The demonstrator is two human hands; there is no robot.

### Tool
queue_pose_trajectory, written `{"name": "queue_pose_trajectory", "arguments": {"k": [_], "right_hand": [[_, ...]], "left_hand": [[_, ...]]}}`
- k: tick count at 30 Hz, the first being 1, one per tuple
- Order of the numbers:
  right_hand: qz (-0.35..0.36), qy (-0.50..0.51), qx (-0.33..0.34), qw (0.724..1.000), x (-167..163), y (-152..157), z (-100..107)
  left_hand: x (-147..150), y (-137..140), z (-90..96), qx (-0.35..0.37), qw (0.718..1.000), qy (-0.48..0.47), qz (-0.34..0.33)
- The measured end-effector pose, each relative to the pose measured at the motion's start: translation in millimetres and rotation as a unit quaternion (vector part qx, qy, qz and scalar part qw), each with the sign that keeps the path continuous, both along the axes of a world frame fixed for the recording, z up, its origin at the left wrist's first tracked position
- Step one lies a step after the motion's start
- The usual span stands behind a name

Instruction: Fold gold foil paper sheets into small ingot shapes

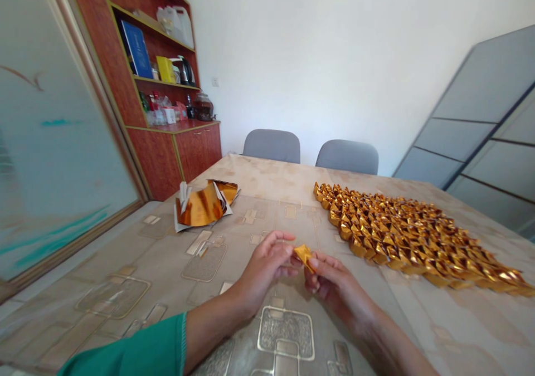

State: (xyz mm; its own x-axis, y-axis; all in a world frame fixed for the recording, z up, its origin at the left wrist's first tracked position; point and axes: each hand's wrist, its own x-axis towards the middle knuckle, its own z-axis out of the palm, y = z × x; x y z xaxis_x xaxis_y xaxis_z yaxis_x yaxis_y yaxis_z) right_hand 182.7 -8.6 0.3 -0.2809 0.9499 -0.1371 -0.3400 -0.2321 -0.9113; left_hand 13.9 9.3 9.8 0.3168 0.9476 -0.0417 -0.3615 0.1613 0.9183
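Note:
Between my two hands, above the patterned tablecloth, is a small folded piece of gold foil paper. My left hand pinches its left end between thumb and fingers. On its right end, my right hand presses with the thumb on top and the fingers curled beneath. A large block of folded gold paper ingots stands in close rows to the right. Sheets of gold foil paper with white edges lie curled in a loose stack at the left.
The table is covered by a patterned cloth. Two grey chairs stand at its far side. A red-brown cabinet with shelves of jars and bottles is at the far left, beside a frosted glass door.

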Motion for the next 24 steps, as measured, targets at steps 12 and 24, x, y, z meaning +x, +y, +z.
{"name": "queue_pose_trajectory", "arguments": {"k": [12,24], "right_hand": [[0.020,0.035,-0.019,0.999,-1.5,-2.6,4.6],[-0.079,-0.153,0.169,0.970,-1.2,-0.3,6.6]], "left_hand": [[-9.0,5.0,-0.7,0.327,0.917,0.218,0.069],[-3.8,9.9,-1.7,0.123,0.982,0.105,0.096]]}}
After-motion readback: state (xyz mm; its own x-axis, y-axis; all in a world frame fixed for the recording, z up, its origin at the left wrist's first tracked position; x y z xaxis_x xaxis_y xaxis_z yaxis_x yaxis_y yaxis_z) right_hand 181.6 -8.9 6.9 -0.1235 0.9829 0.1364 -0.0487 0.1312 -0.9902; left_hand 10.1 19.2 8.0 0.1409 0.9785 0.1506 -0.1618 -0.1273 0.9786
